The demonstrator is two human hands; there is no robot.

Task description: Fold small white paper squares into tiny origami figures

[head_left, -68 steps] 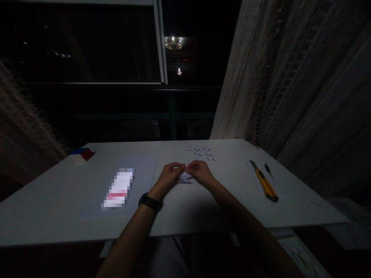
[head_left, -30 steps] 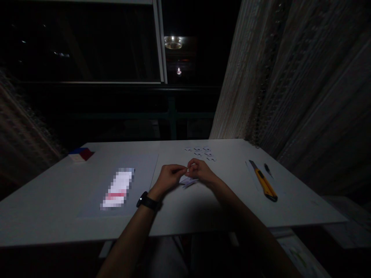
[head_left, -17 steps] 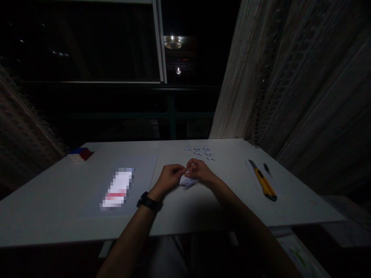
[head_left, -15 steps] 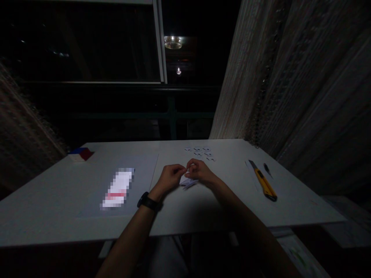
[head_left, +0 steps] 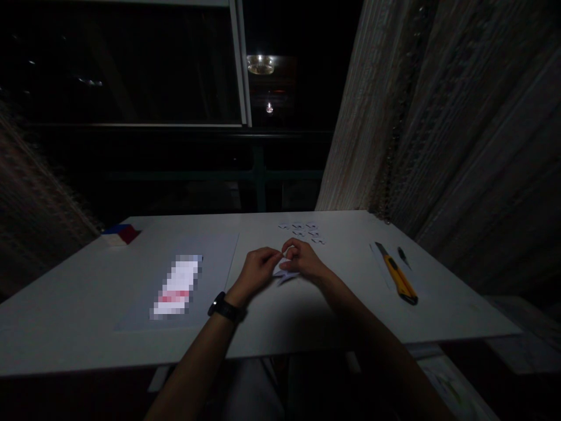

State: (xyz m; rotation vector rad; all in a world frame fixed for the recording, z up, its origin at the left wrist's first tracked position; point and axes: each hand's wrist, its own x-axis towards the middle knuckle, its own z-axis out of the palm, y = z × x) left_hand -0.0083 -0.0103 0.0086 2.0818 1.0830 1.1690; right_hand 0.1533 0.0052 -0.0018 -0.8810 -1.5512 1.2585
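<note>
A small piece of folded white paper (head_left: 287, 275) is held just above the white table, near its middle. My left hand (head_left: 258, 270), with a dark watch on the wrist, pinches the paper's left side. My right hand (head_left: 305, 261) is closed on its upper right part, thumb and curled fingers close to the left fingertips. The spot where the fingertips meet is small and dark, so the exact grip on the fold is partly hidden. Behind the hands lie several small white paper pieces with dark marks (head_left: 298, 227).
On the right lie a yellow utility knife (head_left: 398, 275) and a small dark pointed object (head_left: 404, 257). A bright pixelated rectangle (head_left: 177, 286) rests on a large pale sheet (head_left: 219, 263) at left. A coloured cube (head_left: 119, 235) sits at the far left corner. Curtains hang on both sides.
Both hands stay in nearly the same place, still pinching the folded paper. The fingers and paper shift only very slightly, and the view drifts a little.
</note>
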